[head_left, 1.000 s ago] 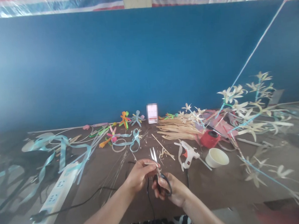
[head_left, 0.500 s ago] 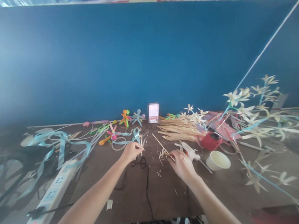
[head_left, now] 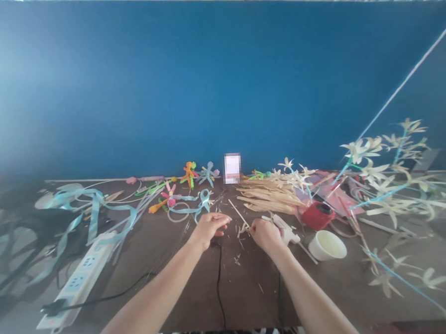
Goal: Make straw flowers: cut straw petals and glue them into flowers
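Observation:
My left hand [head_left: 210,230] hovers over the middle of the brown table, fingers stretched to the right and thumb apart, with nothing visible in them. Just right of it, my right hand [head_left: 266,233] is closed, its fingertips turned down beside curled pale scraps [head_left: 243,230]. A thin pale stick [head_left: 239,212] runs up to those fingertips; whether they grip it is hidden. Behind the right hand lies a white glue gun [head_left: 287,231], partly covered. Light blue ribbon [head_left: 204,200] in a loop lies beyond my left hand.
Dried pale husks [head_left: 269,194] are piled behind the right hand. On the right stand a white cup [head_left: 327,245], a red container [head_left: 317,215] and pale flower stems [head_left: 381,198]. A power strip [head_left: 81,279] lies left; a black cord [head_left: 220,291] crosses the front. Colourful pipe-cleaner-like figures [head_left: 189,174] line the back.
My left hand has moved right and its pinched fingers have spread apart. My right hand has curled tighter and shifted slightly left. The view has shifted a little.

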`<state>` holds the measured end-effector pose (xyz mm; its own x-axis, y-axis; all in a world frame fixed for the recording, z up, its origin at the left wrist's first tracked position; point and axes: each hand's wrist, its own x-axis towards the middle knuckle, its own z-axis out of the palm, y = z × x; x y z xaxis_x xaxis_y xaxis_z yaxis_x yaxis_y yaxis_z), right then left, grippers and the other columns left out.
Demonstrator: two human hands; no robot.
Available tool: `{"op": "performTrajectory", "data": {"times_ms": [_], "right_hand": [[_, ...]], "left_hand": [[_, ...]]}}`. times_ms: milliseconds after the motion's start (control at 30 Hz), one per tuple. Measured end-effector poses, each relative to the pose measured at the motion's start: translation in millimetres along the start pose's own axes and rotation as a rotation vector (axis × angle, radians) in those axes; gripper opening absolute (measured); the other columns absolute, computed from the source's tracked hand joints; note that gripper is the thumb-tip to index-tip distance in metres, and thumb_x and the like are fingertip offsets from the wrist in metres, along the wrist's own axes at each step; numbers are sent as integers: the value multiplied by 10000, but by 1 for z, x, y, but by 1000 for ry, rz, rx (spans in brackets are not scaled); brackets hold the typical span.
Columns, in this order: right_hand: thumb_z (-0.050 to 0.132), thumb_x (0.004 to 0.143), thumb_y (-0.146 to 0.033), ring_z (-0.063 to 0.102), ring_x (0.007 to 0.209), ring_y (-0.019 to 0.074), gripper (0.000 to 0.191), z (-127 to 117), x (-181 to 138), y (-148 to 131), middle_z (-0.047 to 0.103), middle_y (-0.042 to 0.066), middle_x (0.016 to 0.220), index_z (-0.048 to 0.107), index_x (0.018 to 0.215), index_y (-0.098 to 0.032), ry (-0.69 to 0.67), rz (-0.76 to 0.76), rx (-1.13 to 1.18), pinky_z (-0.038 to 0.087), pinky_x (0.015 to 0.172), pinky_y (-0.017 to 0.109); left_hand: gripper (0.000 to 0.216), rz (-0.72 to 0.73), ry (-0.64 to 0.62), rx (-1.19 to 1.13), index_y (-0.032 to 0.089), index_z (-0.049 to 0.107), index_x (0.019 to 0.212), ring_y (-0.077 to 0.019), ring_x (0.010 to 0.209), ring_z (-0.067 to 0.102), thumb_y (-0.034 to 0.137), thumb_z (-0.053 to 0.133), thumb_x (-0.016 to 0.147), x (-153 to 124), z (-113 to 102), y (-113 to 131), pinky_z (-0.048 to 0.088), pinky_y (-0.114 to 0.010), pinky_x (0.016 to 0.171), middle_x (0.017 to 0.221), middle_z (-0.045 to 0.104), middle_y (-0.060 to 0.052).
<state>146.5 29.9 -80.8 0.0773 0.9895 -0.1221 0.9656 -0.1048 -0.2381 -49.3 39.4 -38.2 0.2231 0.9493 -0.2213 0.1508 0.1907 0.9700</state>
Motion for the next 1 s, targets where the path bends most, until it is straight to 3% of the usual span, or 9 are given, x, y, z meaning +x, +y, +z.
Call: {"op": "performTrajectory", "data": {"times_ms": [200,433,567,767,1000], "right_hand": [[566,635,-318,605,685,256,207,-1,15,-6,640,149,701,627,703,-132,-36,29,-18,399,555,297],[445,727,-282,581,696,223,195,-20,2,-5,622,99,719,582,793,-161,85,10,40,365,579,292],[422,743,-263,524,568,154,154,-17,-10,-12,560,25,607,542,755,-168,167,-82,495,347,550,252],[466,735,-402,406,480,94,254,-9,-23,-33,473,-25,568,521,737,-155,120,-178,1019,318,472,198],[504,704,-355,311,454,68,238,-15,-26,-38,370,-51,492,536,625,-133,89,-205,1038,257,436,177]], "left_hand": [[240,-159,8,-357,154,640,810,-94,598,534,305,594,629,0,16,-19,407,-183,456,797,629,-59],[278,-170,67,-436,156,651,840,-70,536,471,319,615,617,-1,21,-25,345,-162,422,791,613,-53],[313,-145,105,-447,145,658,823,-61,494,440,361,627,600,-4,27,-25,300,-165,399,756,621,-52],[329,-108,118,-434,117,663,809,-56,458,407,365,632,595,-8,36,-24,280,-169,388,673,614,-47],[336,-38,95,-316,105,673,810,-66,443,412,361,631,595,-17,36,-20,291,-181,386,629,621,-44]]}}
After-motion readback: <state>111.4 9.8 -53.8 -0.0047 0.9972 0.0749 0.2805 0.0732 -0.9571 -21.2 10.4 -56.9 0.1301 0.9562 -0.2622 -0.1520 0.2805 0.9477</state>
